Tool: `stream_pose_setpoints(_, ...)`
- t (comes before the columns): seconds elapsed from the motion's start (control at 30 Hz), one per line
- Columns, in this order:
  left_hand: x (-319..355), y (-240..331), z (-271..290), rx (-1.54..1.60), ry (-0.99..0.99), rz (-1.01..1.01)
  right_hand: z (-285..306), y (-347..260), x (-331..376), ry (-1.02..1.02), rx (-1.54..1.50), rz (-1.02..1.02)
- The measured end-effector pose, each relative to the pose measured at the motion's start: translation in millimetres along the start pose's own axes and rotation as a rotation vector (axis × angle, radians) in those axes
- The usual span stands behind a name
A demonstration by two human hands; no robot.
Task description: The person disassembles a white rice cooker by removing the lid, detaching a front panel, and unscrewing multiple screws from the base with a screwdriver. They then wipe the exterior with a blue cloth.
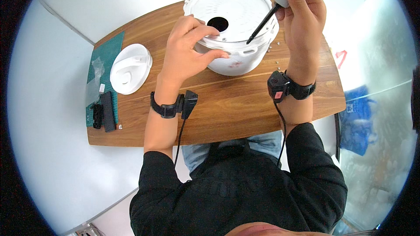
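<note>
A white round appliance body (236, 61) stands upside down at the far middle of a wooden table (227, 113), its flat base with a dark centre hole facing up. My left hand (186, 48) grips its near left rim. My right hand (299, 11) holds a grey-handled screwdriver (280, 0), whose dark shaft slants down so the tip touches the right part of the rim. Both wrists carry black bands with cables.
A white round lid (130, 68) lies on the left of the table, partly on a green cutting mat (105, 57). Black parts (103, 112) lie at the mat's near end. Small screws (276, 64) are scattered right of the appliance. A blue bag (356, 122) sits on the floor at right.
</note>
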State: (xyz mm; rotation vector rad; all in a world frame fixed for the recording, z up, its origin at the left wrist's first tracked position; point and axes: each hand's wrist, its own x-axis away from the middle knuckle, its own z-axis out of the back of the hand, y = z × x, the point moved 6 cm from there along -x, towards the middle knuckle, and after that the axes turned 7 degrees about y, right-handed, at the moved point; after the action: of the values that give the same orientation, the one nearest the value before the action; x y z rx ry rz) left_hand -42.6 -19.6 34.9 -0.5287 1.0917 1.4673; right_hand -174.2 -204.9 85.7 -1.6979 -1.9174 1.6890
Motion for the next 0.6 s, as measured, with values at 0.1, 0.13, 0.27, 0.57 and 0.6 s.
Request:
stream_pose_setpoints(0.1,-3,5,-9,-0.032,0.042,-0.067,0,6,-5,0.048,-0.005,0.025)
stream_pose_setpoints(0.13,-4,6,-12,-0.048,0.047,-0.082,-1,4,-4,0.045,-0.007,0.045)
stream_pose_setpoints(0.27,-10,17,-21,-0.027,0.043,-0.099,-2,9,-7,0.102,0.038,0.122)
stream_pose_setpoints(0.57,-10,14,-22,0.037,-0.06,-0.043,-17,-5,-2,0.094,0.115,0.218)
stream_pose_setpoints(0.6,-10,14,-22,0.03,-0.066,-0.038,-19,-3,-2,0.092,0.111,0.225)
